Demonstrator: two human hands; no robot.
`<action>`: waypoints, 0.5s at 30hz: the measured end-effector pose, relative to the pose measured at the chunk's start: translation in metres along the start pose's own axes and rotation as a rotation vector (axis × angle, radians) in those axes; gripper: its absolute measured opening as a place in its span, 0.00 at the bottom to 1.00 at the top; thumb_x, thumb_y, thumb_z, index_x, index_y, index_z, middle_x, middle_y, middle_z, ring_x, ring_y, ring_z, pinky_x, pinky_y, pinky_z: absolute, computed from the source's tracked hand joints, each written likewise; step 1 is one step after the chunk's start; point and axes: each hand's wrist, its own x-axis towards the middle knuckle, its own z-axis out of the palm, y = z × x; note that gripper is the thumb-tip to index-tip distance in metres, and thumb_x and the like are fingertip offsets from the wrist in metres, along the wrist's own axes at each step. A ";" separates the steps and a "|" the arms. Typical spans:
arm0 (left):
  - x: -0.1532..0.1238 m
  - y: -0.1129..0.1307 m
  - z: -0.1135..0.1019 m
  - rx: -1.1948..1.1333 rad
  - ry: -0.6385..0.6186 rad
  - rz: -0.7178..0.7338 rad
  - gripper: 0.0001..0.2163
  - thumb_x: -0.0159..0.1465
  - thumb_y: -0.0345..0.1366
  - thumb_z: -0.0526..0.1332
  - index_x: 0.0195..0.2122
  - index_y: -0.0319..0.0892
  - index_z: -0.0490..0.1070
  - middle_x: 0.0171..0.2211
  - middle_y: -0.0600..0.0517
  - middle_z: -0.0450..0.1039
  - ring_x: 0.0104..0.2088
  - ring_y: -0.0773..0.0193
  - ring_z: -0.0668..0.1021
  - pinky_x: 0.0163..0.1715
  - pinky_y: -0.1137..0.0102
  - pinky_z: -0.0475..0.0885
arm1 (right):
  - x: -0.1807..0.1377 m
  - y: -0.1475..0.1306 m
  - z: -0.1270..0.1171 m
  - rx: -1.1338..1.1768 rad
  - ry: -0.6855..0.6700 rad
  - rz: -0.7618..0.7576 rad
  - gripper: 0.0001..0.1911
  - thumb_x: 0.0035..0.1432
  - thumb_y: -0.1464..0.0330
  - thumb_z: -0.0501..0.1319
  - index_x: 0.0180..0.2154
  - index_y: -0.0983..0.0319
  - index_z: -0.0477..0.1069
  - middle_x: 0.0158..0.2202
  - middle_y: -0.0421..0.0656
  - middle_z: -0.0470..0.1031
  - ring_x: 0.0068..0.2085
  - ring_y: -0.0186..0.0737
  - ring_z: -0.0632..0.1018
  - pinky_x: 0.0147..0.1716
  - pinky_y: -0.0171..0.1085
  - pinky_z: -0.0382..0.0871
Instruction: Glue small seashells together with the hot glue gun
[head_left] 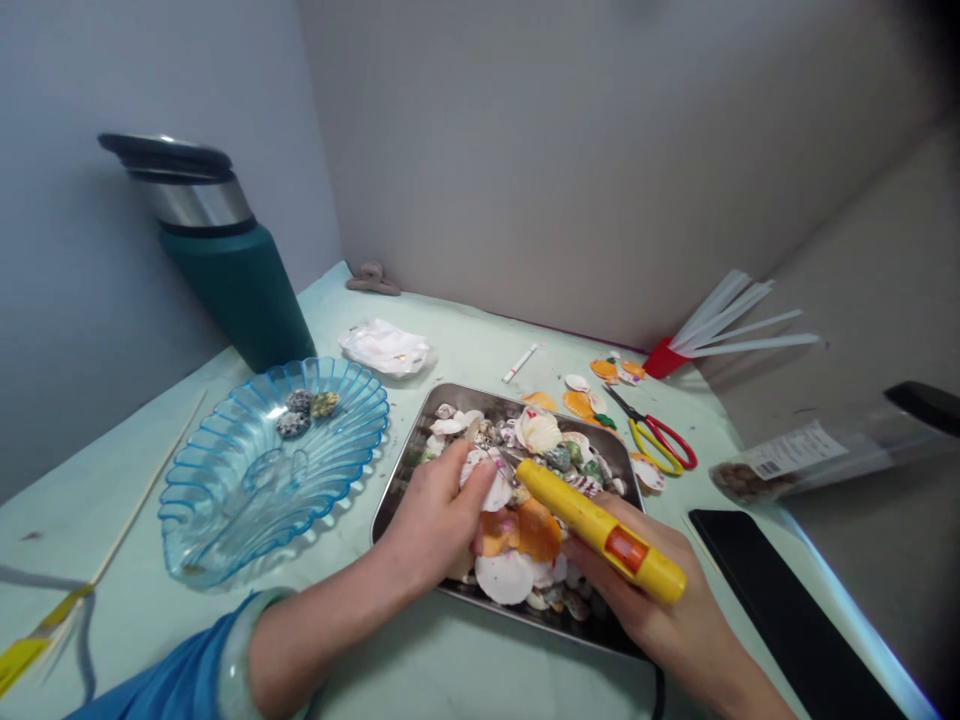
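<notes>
My left hand [439,515] is closed, thumb and fingers pinching a white scallop shell [496,488] with pinkish marks. My right hand [660,590] wraps round a yellow hot glue gun [592,520] with an orange-red part on its top. The gun's tip points at the pinched shell; whether the two touch I cannot tell. Both hands are over a metal tray [390,497] heaped with shells. Orange shells [536,530] and a white shell [504,578] show just below the gun; my fingers partly hide the heap.
Left of the tray lies a blue shell-shaped dish [225,480] with several speckled lumps, near a teal bottle [236,290]. A white plastic packet [384,347] sits behind. Scissors [660,440], a red cup [664,358] of translucent sticks and a black flat object [787,610] are at right.
</notes>
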 end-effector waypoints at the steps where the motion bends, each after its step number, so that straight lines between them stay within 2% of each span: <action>1: 0.000 0.000 0.000 -0.006 0.001 -0.002 0.12 0.64 0.47 0.53 0.29 0.46 0.60 0.09 0.59 0.63 0.12 0.67 0.66 0.16 0.76 0.59 | 0.000 0.000 0.000 0.000 -0.003 -0.003 0.06 0.62 0.66 0.58 0.33 0.60 0.65 0.30 0.41 0.69 0.29 0.37 0.71 0.28 0.36 0.66; 15: 0.003 -0.005 0.000 -0.147 0.008 -0.038 0.14 0.64 0.49 0.51 0.29 0.44 0.62 0.10 0.59 0.63 0.10 0.70 0.62 0.12 0.77 0.56 | 0.001 -0.003 -0.001 -0.021 -0.010 -0.010 0.07 0.63 0.66 0.57 0.32 0.60 0.64 0.28 0.39 0.67 0.27 0.36 0.69 0.27 0.36 0.63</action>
